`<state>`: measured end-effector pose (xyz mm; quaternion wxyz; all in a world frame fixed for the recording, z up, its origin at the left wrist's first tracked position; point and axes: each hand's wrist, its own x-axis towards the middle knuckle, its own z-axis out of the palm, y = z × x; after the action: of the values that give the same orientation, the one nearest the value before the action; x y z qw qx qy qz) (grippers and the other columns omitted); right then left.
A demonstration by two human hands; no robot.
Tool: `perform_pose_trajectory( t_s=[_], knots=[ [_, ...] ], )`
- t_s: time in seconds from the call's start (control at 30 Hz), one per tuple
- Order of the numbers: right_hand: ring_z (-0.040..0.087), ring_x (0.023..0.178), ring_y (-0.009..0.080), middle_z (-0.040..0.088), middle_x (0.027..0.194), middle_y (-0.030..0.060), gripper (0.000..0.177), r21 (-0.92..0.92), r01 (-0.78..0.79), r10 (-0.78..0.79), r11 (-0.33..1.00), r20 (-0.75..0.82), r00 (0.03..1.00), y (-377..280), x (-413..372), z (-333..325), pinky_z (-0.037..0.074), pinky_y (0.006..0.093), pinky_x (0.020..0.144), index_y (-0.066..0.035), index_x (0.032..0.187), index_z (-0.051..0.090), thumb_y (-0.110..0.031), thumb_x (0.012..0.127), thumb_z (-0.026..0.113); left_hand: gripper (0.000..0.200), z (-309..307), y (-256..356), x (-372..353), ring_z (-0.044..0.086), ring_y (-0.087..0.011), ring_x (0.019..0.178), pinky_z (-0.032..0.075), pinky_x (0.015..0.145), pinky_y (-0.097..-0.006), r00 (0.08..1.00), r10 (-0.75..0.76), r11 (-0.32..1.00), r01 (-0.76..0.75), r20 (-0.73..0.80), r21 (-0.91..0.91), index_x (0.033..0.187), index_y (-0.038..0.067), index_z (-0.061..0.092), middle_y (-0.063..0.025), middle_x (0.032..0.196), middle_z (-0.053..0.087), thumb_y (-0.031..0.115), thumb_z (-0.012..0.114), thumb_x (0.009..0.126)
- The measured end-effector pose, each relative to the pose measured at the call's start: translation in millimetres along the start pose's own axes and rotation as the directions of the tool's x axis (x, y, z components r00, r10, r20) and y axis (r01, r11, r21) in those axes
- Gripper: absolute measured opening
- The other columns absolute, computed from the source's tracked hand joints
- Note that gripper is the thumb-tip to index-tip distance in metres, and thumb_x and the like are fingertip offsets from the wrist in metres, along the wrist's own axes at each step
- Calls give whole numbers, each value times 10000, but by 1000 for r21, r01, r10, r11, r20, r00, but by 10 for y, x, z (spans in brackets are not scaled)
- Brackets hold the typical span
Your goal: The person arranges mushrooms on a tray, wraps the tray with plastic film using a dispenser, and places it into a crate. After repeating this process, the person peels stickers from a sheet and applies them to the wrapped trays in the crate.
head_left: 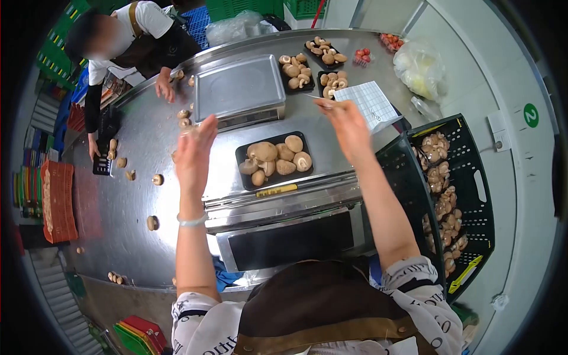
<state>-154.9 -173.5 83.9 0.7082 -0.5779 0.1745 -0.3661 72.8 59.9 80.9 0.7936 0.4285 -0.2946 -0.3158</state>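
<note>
My left hand [194, 148] is raised over the table beside the scale, fingers stretched upward, near some loose mushrooms [184, 115]; part of its fingers is blurred. On the other side, my right hand [348, 127] has its fingers pressed together at a thin pale strip [312, 96], next to a white gridded sheet [368, 102] with handwriting. Between my hands lies a black tray of mushrooms [276, 158], with a yellow strip [276, 190] along the metal edge in front of it. Behind that tray stands a flat metal scale [239, 87].
Several filled mushroom trays [296, 72] stand at the back, near small red fruit packs [362, 57] and a plastic bag [419, 68]. A dark crate [482, 195] of wrapped mushrooms is at right. Across the table, a co-worker's hand [94, 146] touches a black tray [103, 163].
</note>
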Motion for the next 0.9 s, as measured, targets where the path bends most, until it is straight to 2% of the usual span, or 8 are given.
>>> perform_pose_trajectory(
  t_s=[0.07,0.13,0.2,0.37,0.47,0.6,0.7,0.9],
  knots=[
    [607,1090,223,663,1140,121,184,-428,57,-49,902,29,998,675,260,-41,436,333,958,-6,1015,525,-180,1008,465,206,-214,-561,182,528,-248,1213,349,1089,-380,995,1,896,45,-103,441,974,41,514,-178,1285,586,223,433,1028],
    [620,950,384,652,971,205,168,-791,-98,194,604,26,981,1053,320,-52,480,435,809,-33,1025,521,-189,979,481,172,-373,-950,139,598,-190,1030,443,925,-314,993,-102,583,106,-58,806,962,32,494,-137,1113,666,194,466,1014],
    [593,930,430,651,943,211,197,-814,-46,322,580,176,930,1159,285,-74,467,466,790,-31,1016,527,-216,965,487,117,-358,-1124,37,569,-250,752,477,746,-346,988,-140,514,122,-57,849,968,19,496,-118,833,618,135,501,986],
    [613,868,374,662,943,195,307,-781,-152,552,605,274,788,927,111,-101,477,420,787,-13,990,634,-306,944,555,166,-322,-1011,-19,554,-104,783,466,738,-271,881,-465,745,443,-88,499,1076,-3,555,-30,821,607,120,555,965],
    [611,819,344,660,902,181,374,-742,-216,582,635,276,765,810,-181,-188,479,398,769,6,947,673,-357,929,586,237,-256,-849,-254,567,-126,854,462,788,-278,745,-662,560,564,-81,606,1038,-30,643,-57,903,642,183,567,967],
    [608,745,342,627,761,180,366,-651,304,-10,695,415,910,898,-630,-250,473,399,689,27,945,632,-333,948,564,326,-133,-809,-636,548,-216,710,450,700,-330,944,-327,573,234,-43,786,950,-58,624,-138,764,608,249,520,986],
    [595,691,332,602,737,197,336,-703,-30,237,710,198,951,600,-841,-92,451,389,637,33,931,600,-296,966,536,320,114,-577,-764,492,-236,621,424,623,-347,966,-252,504,187,-64,843,897,-54,602,-159,677,531,235,501,991],
    [472,617,172,510,658,111,329,-582,-128,263,803,153,953,-299,-1128,133,418,316,609,26,904,571,-284,991,505,343,659,179,-1154,369,-108,585,354,536,-295,953,-246,607,295,-179,738,837,-45,588,-58,603,437,239,491,1004]
  ],
)
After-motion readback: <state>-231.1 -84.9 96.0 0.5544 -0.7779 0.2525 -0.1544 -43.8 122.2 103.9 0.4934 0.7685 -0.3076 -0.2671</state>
